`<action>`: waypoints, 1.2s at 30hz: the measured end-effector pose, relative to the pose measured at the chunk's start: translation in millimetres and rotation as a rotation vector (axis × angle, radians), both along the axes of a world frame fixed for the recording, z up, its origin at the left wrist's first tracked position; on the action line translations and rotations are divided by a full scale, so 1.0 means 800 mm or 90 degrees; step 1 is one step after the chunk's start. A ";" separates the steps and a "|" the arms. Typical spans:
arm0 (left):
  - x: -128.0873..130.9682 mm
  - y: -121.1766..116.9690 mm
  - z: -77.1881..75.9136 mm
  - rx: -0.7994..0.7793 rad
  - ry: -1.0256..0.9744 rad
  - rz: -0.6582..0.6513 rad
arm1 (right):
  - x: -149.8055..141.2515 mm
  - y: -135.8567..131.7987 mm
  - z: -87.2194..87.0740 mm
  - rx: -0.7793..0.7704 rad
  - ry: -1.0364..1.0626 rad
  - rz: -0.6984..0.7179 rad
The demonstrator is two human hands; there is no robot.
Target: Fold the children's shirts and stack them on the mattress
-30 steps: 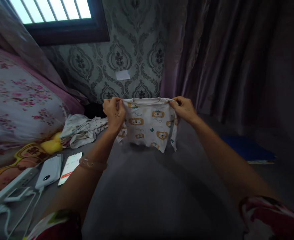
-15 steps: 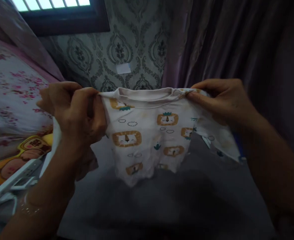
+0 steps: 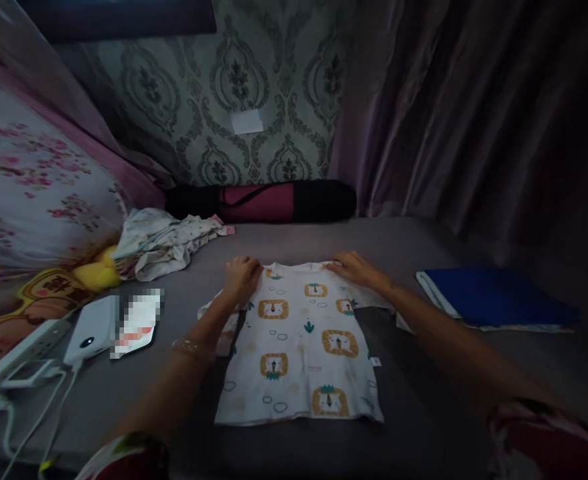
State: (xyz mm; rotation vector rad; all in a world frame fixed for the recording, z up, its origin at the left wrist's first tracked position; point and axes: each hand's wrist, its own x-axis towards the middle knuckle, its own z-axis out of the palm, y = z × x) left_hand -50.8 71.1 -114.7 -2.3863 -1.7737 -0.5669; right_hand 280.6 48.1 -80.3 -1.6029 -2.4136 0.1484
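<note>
A white child's shirt [image 3: 294,347] with orange lion faces and green leaves lies spread on the grey bed sheet [image 3: 374,240], its collar away from me and its hem toward me. Closed at the shirt's left shoulder is my left hand [image 3: 243,275], pinching the cloth. My right hand [image 3: 357,268] grips the right shoulder beside the collar, fingers pressed together. Both sleeves reach outward, partly hidden under my forearms.
On the left are a crumpled heap of clothes [image 3: 167,243], a white power bank [image 3: 93,330], a blurred-out flat object [image 3: 137,323], a power strip [image 3: 19,357] with cables and a yellow cushion [image 3: 49,293]. Folded blue cloth [image 3: 499,297] lies right. A black-and-pink roll [image 3: 259,201] lines the wall.
The shirt was held up in the air by its shoulders, its lower part hanging crumpled. Both hands have lowered it forward, and it now lies flat on the bed.
</note>
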 end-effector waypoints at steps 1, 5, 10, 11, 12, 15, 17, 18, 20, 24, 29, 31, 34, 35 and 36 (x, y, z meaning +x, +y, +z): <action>0.001 0.003 -0.012 0.002 0.002 -0.005 | -0.002 0.001 -0.013 -0.008 -0.031 -0.008; 0.002 0.014 -0.032 0.018 0.028 -0.026 | -0.005 0.003 -0.035 -0.023 -0.121 -0.041; -0.004 0.036 -0.038 0.030 0.046 -0.044 | -0.007 0.022 -0.040 -0.039 -0.169 -0.075; -0.006 0.041 -0.039 0.030 0.047 -0.045 | -0.007 0.028 -0.040 -0.043 -0.170 -0.078; -0.007 0.047 -0.039 0.029 0.049 -0.046 | -0.008 0.034 -0.041 -0.045 -0.171 -0.077; -0.009 0.066 -0.039 0.030 0.059 -0.047 | -0.010 0.054 -0.044 -0.043 -0.175 -0.069; -0.009 0.080 -0.038 0.030 0.072 -0.049 | -0.011 0.068 -0.045 -0.039 -0.175 -0.065; -0.010 0.087 -0.038 0.031 0.078 -0.049 | -0.012 0.075 -0.046 -0.039 -0.174 -0.064; -0.010 0.102 -0.038 0.032 0.087 -0.050 | -0.014 0.089 -0.046 -0.037 -0.175 -0.062; -0.008 0.130 -0.038 0.038 0.087 -0.047 | -0.014 0.117 -0.048 -0.034 -0.179 -0.061; -0.003 0.153 -0.036 0.045 0.098 -0.030 | -0.014 0.147 -0.048 -0.030 -0.171 -0.074; -0.002 0.160 -0.035 0.042 0.097 -0.017 | -0.015 0.156 -0.051 -0.036 -0.153 -0.090; -0.001 0.168 -0.035 -0.041 0.091 -0.014 | -0.021 0.166 -0.058 -0.057 -0.103 -0.134; 0.000 0.169 -0.034 -0.076 0.091 -0.012 | -0.024 0.168 -0.060 -0.061 -0.089 -0.150; 0.002 0.170 -0.032 -0.099 0.093 -0.004 | -0.029 0.170 -0.061 -0.058 -0.080 -0.157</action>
